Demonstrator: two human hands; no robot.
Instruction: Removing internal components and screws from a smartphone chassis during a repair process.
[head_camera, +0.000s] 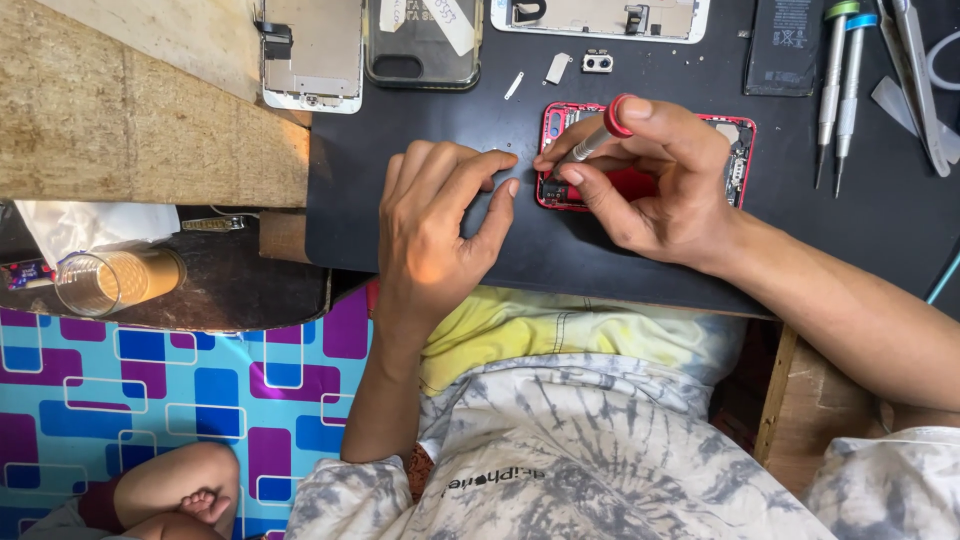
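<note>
Right hand (655, 185) is pinching the screwdriver (598, 135), tilting it down-left into the red phone (640, 180); left hand (435, 225) is resting loose just beside it.

Right hand (655, 180) covers the middle of the red phone frame (742, 160); screwdriver (600, 135) tip hidden behind the fingers. Top edge crops the white screen panel (600, 18), clear case (422, 45) and battery (785, 45). Tiny part under left hand (440, 225) fingertips, possibly a screw, too small to tell. Tweezers (915, 70) cut off upper right.
</note>
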